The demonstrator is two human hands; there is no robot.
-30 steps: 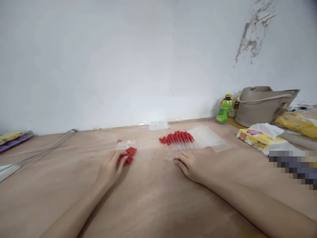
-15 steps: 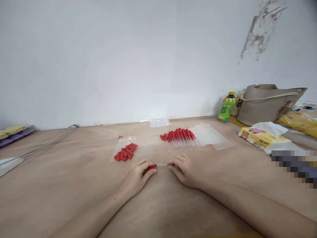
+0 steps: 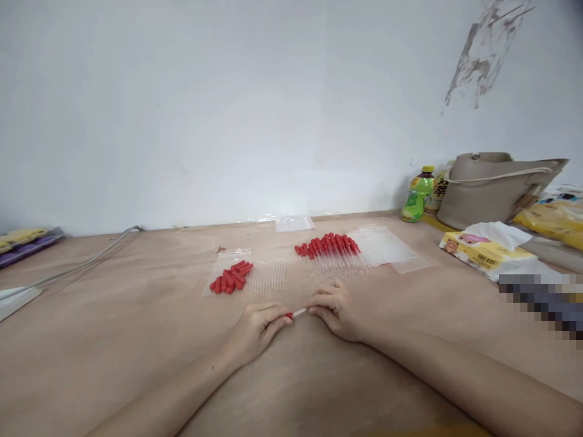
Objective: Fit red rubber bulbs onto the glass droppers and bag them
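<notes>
My left hand pinches a red rubber dropper bulb, mostly hidden by the fingers. A thin clear glass dropper tube runs from the bulb's mouth to my right hand, whose thumb and fingers close on its other end. Just beyond my left hand, loose red bulbs lie on a clear bag, beside a row of bare glass tubes. Past my right hand rests a group of droppers with red bulbs fitted on their tubes.
Clear plastic bags lie right of the droppers. Farther right stand a green bottle, a grey-beige bag and a yellow tissue pack. A grey cable crosses the left side. The wall closes off the back.
The tube's end has come to the bulb's mouth, and less of the tube shows between my hands. My left hand has moved slightly down and right.
</notes>
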